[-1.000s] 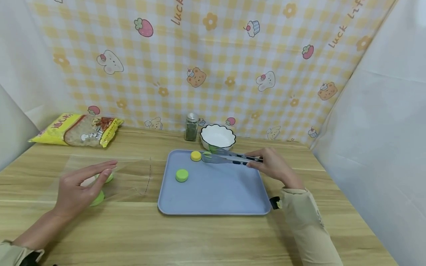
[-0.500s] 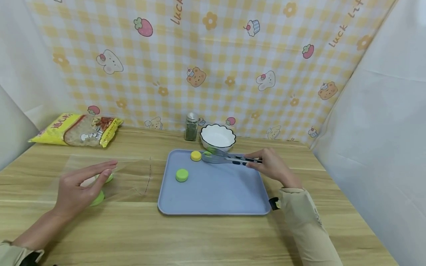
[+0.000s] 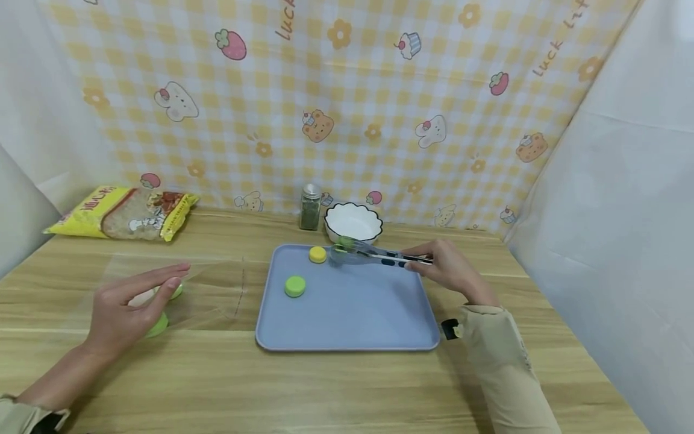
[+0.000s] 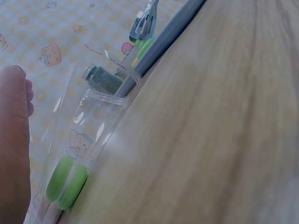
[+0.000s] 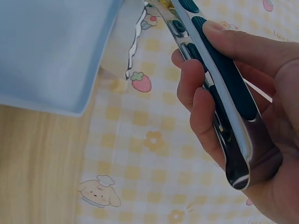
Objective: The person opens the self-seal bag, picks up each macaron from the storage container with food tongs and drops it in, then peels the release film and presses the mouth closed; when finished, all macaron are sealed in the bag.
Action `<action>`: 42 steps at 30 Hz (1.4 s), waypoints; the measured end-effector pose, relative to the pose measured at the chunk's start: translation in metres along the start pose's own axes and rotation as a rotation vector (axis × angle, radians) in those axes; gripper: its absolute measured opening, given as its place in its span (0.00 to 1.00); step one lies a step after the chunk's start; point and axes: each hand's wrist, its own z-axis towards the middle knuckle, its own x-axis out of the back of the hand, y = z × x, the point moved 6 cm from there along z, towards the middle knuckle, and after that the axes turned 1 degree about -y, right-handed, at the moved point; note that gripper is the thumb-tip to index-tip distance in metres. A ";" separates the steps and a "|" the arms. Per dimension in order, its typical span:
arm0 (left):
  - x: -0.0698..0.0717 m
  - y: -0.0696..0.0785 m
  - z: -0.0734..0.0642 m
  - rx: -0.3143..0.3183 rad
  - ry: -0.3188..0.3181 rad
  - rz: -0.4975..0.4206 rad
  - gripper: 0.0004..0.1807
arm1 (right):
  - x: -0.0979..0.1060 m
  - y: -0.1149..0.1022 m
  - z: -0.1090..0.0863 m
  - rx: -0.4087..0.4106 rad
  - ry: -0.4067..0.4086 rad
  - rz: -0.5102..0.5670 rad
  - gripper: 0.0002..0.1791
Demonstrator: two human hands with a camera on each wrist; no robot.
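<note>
My right hand (image 3: pixel 450 271) grips metal tongs (image 3: pixel 379 256) with dark grip pads. The tong heads lie at the tray's back edge, around a green macaron-like disc (image 3: pixel 345 243) partly covered by them. On the blue tray (image 3: pixel 347 331) sit a yellow disc (image 3: pixel 317 255) and a green disc (image 3: pixel 295 286). My left hand (image 3: pixel 121 307) is over a clear plastic bag (image 3: pixel 217 301), its fingertips and thumb pinching the upper film. The bag's mouth faces the tray. Inside lie green discs (image 4: pixel 72 183), partly hidden by the hand in the head view.
Behind the tray stand a white scalloped bowl (image 3: pixel 353 223) and a glass spice jar (image 3: pixel 309 208). A yellow food packet (image 3: pixel 125 214) lies at the back left. A patterned cloth (image 3: pixel 358 90) hangs behind the wooden table (image 3: pixel 325 392).
The tong heads have drawn together around the green disc at the tray's back. My right hand has shifted slightly to the right. The left hand and bag stay where they were.
</note>
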 end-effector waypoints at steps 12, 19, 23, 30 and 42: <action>0.003 0.003 0.003 -0.006 0.011 -0.018 0.09 | 0.003 -0.032 0.001 0.064 -0.008 0.048 0.15; 0.000 0.004 0.004 -0.023 0.017 -0.014 0.09 | -0.010 -0.056 0.010 0.151 -0.058 0.039 0.15; -0.001 0.005 0.005 -0.027 0.018 -0.012 0.10 | -0.023 -0.072 0.018 0.215 -0.103 0.030 0.14; -0.001 0.004 0.004 -0.020 0.012 -0.012 0.09 | -0.043 -0.107 0.032 0.373 -0.151 0.013 0.13; -0.001 0.004 0.003 -0.017 0.018 -0.010 0.10 | -0.070 -0.141 0.049 0.435 -0.201 -0.003 0.14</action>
